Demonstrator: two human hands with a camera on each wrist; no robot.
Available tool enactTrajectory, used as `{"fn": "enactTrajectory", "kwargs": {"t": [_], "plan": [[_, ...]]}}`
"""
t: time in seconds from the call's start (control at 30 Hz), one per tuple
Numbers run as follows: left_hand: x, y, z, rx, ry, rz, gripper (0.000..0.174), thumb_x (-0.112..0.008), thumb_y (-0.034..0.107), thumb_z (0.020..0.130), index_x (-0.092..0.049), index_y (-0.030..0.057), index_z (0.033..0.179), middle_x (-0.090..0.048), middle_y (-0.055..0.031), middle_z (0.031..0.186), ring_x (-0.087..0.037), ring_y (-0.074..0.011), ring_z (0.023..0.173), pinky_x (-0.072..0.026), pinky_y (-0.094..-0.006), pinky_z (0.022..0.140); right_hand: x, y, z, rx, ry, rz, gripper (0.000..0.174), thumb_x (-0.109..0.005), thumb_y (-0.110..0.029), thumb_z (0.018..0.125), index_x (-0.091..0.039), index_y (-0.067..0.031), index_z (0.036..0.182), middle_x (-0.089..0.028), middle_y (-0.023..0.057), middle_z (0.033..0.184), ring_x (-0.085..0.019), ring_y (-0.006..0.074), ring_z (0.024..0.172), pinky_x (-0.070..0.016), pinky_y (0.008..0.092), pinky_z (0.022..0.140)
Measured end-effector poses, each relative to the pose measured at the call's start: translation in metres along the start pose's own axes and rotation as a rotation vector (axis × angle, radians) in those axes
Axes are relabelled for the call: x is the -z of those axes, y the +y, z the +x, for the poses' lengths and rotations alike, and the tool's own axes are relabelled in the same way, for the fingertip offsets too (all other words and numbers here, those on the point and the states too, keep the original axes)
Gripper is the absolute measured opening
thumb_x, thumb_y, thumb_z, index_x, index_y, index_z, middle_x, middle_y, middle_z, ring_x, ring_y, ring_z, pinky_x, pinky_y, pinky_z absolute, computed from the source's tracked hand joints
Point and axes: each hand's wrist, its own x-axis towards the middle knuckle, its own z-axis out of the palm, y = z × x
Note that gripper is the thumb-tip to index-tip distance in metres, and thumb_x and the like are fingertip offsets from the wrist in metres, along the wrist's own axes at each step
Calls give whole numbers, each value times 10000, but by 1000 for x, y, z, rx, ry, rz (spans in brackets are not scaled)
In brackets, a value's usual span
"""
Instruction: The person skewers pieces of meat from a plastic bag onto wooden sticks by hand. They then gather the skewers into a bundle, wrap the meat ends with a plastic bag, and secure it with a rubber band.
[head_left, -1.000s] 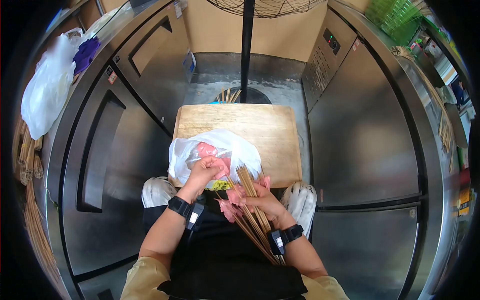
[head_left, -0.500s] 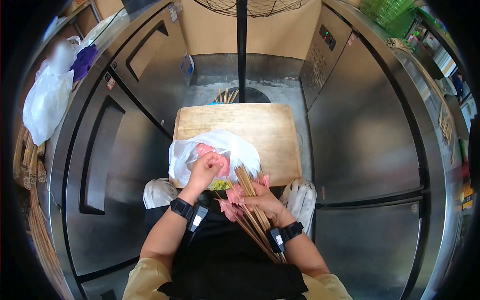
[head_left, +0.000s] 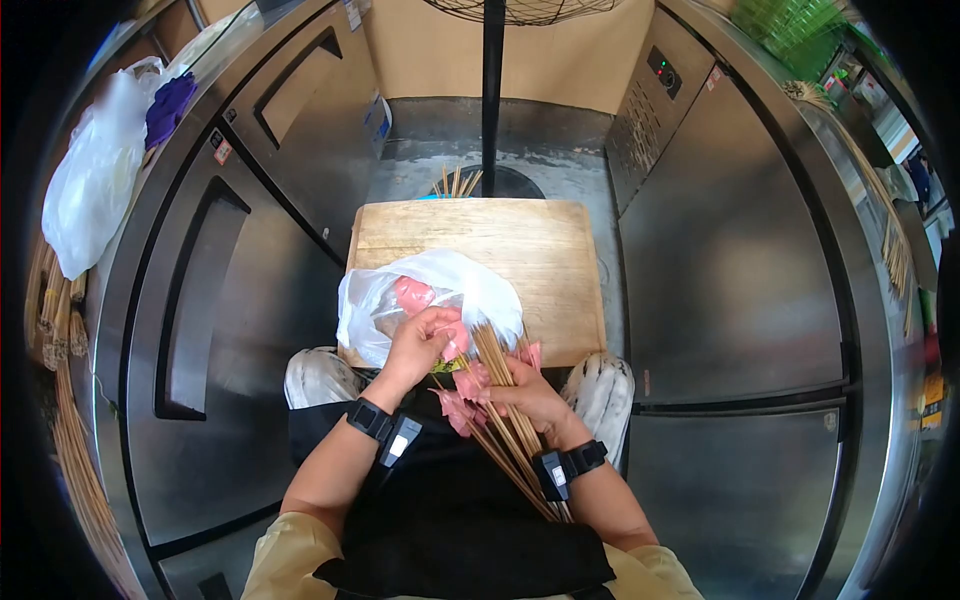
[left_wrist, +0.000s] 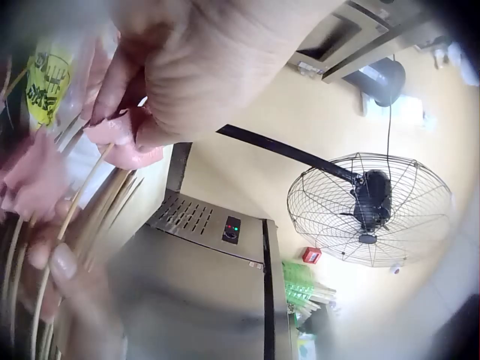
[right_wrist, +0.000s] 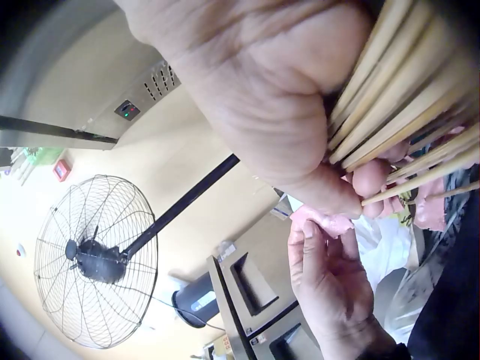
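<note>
My left hand (head_left: 408, 352) pinches a thin pink slice of meat (left_wrist: 124, 142) between thumb and fingers. In the left wrist view, the tip of one skewer (left_wrist: 91, 174) meets that slice. My right hand (head_left: 535, 402) grips a bundle of bamboo skewers (head_left: 490, 348), its thumb across a single one. Folded pink slices (head_left: 458, 408) are threaded on several skewers beside the right hand's fingers. Behind both hands lies an open white plastic bag (head_left: 362, 318) with more pink meat (head_left: 412, 294) inside and a yellow label (left_wrist: 49, 82) at its near side.
The bag rests on a wooden board (head_left: 560, 260) in front of the knees. Steel refrigerators stand on the left (head_left: 270, 330) and right (head_left: 730, 270). Beyond the board are a fan's black pole (head_left: 492, 120) and more skewers (head_left: 455, 184). Skewer bundles (head_left: 60, 310) lie on the left counter.
My left hand has shifted slightly right and toward the skewer tips, still pinching a pink slice. The right hand keeps its grip on the bundle in nearly the same place.
</note>
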Motion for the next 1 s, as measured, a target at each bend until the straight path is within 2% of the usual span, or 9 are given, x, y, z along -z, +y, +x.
{"fn": "enactTrajectory", "kwargs": {"t": [0.23,0.4,0.53,0.63,0.77,0.8,0.9,0.93,1.0], "plan": [[-1,10,-7,486,65,-420,158,-578,87,898,-618,52,1047,-634,-14,974,-585,-69,794,-507,-217,730,-1,-1,-2,24,5,-1,411,-672,-14,785,-500,-41,1156,-561,7,858,-526,64,612,-424,193,515],[-4,7,-19,548,11,-499,164,-609,105,887,-623,56,1042,-643,-16,980,-610,-94,842,-518,-244,770,-5,-2,-5,58,22,-56,420,-656,7,772,-498,-41,1158,-572,14,874,-562,78,716,-449,198,557],[-9,9,-30,604,-112,-479,184,-622,99,879,-621,53,1057,-652,-28,981,-621,-106,864,-520,-257,781,-9,-7,-7,58,37,-87,410,-652,10,773,-501,-47,1150,-578,17,865,-558,79,705,-449,199,553],[-15,8,-37,602,-123,-449,185,-621,95,878,-618,52,1058,-655,-37,978,-629,-114,864,-521,-258,788,-1,6,-1,99,54,-165,393,-654,1,779,-508,-46,1141,-578,15,862,-552,76,691,-445,202,546],[-28,5,-41,482,-28,-345,141,-640,107,867,-615,46,992,-635,0,877,-588,-71,757,-488,-211,678,-4,15,-1,209,132,-243,355,-650,-15,797,-529,-32,1130,-572,5,847,-543,68,667,-436,205,536],[-29,-3,-40,407,-66,-280,117,-650,118,862,-610,51,949,-620,3,837,-557,-53,726,-462,-194,638,-6,14,-2,234,166,-266,347,-647,-17,803,-533,-26,1130,-570,2,840,-541,66,662,-434,207,534],[-25,-25,-38,435,-120,-175,107,-654,128,862,-606,60,931,-622,-7,829,-554,-44,724,-461,-188,621,-9,5,-5,235,104,-179,345,-629,-24,817,-534,-14,1148,-565,4,823,-539,73,646,-444,207,545],[-24,-28,-36,400,-141,-168,116,-654,156,868,-606,60,913,-621,-7,788,-567,-51,666,-460,-188,562,-8,3,-6,189,82,-112,342,-617,-20,819,-532,-12,1150,-565,7,822,-538,77,640,-449,208,553],[-13,-21,-29,448,-170,-67,137,-645,184,877,-607,53,883,-619,-6,754,-575,-60,619,-458,-196,522,-4,-1,-6,99,41,24,338,-593,-12,822,-529,-8,1154,-565,14,818,-536,86,627,-459,210,570]]}}
